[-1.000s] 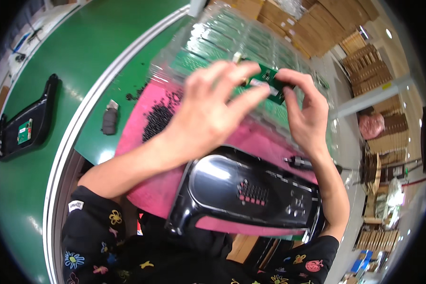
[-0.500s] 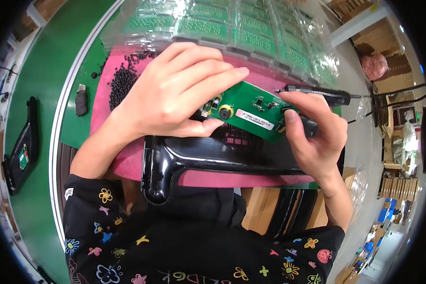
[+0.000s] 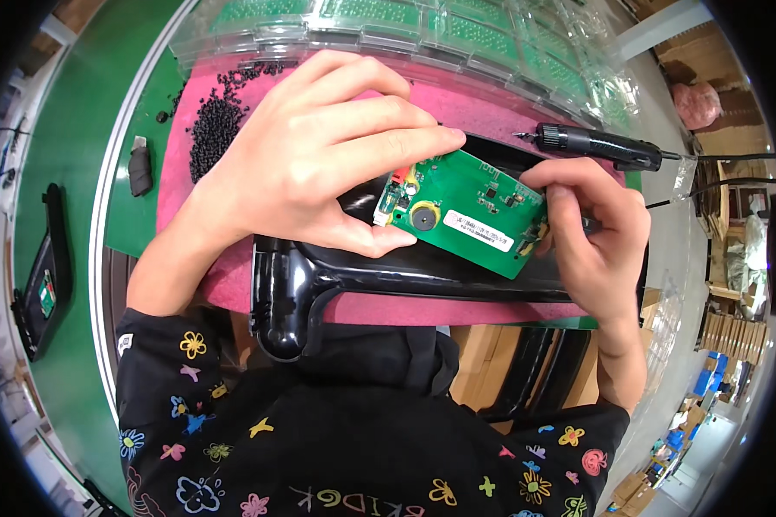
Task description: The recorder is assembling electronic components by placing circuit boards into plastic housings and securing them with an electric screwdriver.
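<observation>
Fingers [image 3: 418, 143] of left hand [image 3: 306, 164] and right hand [image 3: 602, 241] clamp opposite ends of a green circuit board [image 3: 470, 196], mid-frame, black plastic housing [image 3: 397, 280] below it, pink mat [image 3: 500, 114] beneath, screwdriver [image 3: 595, 145] at upper right, small black pieces [image 3: 214, 131] at upper left.

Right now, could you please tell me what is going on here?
A person holds a green circuit board by its ends, left grip on one, right grip on the other. It is over a black plastic housing on a pink mat. A black corded screwdriver lies beyond the right grip.
</observation>
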Tool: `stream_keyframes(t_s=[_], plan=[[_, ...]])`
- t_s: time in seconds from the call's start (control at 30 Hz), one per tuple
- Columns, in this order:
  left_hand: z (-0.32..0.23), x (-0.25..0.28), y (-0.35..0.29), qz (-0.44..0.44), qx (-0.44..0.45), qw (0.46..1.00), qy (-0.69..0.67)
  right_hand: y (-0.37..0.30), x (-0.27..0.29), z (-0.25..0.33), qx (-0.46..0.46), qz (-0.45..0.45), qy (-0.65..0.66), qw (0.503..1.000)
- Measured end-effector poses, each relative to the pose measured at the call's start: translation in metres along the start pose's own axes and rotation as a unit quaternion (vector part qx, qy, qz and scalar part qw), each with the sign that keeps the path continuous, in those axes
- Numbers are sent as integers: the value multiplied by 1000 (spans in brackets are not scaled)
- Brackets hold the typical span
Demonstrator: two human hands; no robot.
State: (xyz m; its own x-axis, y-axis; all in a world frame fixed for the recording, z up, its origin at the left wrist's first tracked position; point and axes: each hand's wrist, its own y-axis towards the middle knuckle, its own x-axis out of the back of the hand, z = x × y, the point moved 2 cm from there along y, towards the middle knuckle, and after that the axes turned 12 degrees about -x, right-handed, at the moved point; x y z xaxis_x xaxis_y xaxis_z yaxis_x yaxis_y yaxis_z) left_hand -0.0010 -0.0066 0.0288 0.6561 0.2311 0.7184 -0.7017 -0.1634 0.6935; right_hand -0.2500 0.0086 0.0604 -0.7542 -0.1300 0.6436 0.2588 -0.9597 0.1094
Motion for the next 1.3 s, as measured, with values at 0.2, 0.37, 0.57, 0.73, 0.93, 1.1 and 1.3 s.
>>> stream_keyframes(t_s=[0.2, 0.37, 0.57, 0.73, 0.93, 1.1, 1.3], plan=[[2, 3, -3, -4, 21, 999, -27, -1, 9, -7, 18, 107, -64, 992], [-7, -6, -5, 11, 21, 992, -123, -20, 10, -5, 121, 107, -179, 970], [-22, -16, -3, 50, 23, 974, -217, -46, 5, -9, 165, 101, -248, 949], [-21, -20, -2, 81, 60, 973, -206, -43, 2, -21, 177, 72, -274, 942], [-18, -27, -3, 149, 138, 964, -173, -17, 1, -49, 144, 46, -193, 969], [-16, -30, -3, 180, 183, 953, -160, -5, -6, -66, 149, 49, -155, 975], [-15, -32, -2, 199, 195, 948, -155, -6, -8, -67, 144, 51, -153, 976]])
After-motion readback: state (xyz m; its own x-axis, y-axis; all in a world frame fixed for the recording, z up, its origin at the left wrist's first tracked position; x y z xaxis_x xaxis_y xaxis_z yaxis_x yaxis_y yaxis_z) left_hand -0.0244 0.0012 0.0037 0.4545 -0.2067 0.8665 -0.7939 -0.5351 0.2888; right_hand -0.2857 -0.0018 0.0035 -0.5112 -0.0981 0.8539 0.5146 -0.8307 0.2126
